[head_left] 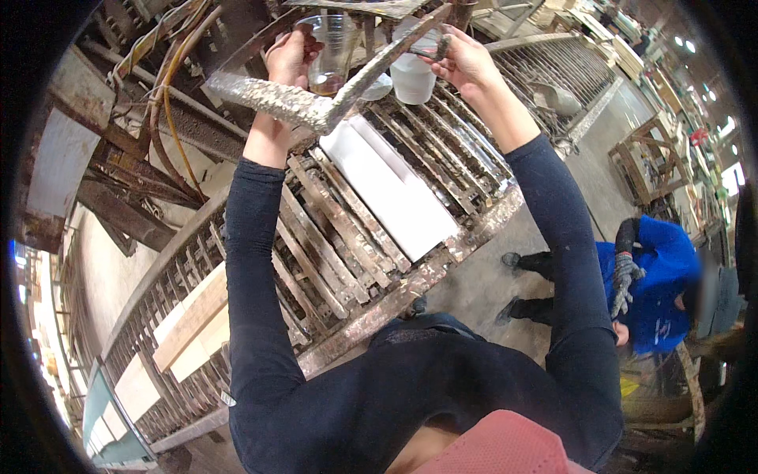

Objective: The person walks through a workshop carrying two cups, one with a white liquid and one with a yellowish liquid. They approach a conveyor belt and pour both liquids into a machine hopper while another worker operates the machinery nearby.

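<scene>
Up at the top of the view, my left hand [290,57] is closed at the side of a clear plastic jug [332,39], which has a little brownish liquid at its bottom. My right hand [466,65] is closed on a dark, crusted handle beside a whitish translucent jug [413,79]. A crusted, angled metal bar [304,103] crosses in front of both jugs and hides parts of them. Nearer to me, a long white board [387,186] lies on the slatted metal rack [335,237], below my hands.
Wooden planks [193,316] rest on the rack's left end. Hoses and a rusty frame [118,126] stand at the left. To the right is a person in blue [663,253] wearing a grey glove. A wooden stand [651,162] sits on the floor behind.
</scene>
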Demonstrator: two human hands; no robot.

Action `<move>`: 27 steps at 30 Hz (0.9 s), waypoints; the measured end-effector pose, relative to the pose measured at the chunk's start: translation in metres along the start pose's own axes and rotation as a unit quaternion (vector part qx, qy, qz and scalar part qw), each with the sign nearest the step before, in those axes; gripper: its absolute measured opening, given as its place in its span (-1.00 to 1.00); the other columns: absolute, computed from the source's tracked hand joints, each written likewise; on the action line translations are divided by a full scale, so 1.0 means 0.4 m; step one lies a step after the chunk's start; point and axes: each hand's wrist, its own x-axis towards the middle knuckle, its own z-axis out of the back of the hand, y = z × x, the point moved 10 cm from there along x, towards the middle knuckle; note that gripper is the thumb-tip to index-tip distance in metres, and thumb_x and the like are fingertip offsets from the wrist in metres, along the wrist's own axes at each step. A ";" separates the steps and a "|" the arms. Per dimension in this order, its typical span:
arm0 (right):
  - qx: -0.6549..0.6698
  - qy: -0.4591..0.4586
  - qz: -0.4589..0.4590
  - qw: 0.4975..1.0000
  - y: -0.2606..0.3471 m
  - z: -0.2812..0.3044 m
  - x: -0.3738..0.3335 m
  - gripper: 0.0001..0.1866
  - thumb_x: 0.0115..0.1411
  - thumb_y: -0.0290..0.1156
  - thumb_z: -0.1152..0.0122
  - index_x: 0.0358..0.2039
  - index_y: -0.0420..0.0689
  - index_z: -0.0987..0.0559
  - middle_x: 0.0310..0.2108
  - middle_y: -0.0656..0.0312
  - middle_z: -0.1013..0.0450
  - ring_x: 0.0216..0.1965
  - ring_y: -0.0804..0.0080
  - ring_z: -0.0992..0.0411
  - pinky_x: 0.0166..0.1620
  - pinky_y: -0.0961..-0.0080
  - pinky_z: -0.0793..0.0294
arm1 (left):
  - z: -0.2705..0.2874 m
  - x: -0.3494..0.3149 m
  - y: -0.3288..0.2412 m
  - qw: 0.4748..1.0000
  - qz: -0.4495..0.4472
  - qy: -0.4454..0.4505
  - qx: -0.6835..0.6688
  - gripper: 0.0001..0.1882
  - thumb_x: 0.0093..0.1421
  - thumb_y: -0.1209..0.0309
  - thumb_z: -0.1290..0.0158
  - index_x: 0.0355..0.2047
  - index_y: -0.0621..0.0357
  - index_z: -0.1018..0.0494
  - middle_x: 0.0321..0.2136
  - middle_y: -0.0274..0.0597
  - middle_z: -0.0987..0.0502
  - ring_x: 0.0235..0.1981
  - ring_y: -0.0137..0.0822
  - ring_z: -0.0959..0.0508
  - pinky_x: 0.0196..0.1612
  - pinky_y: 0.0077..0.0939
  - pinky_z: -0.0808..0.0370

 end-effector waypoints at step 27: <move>-0.008 -0.004 -0.023 1.000 -0.005 -0.012 -0.007 -0.63 0.11 -0.49 0.14 -0.02 -0.06 -0.26 -0.48 0.20 -0.38 -0.49 0.42 -0.42 -0.52 0.62 -0.39 | 0.006 -0.018 -0.013 0.999 -0.024 -0.012 -0.026 -0.87 0.09 0.45 0.06 -0.46 0.27 -0.42 -0.60 -0.17 -0.45 -0.57 -0.33 -0.46 -0.53 -0.56 -0.35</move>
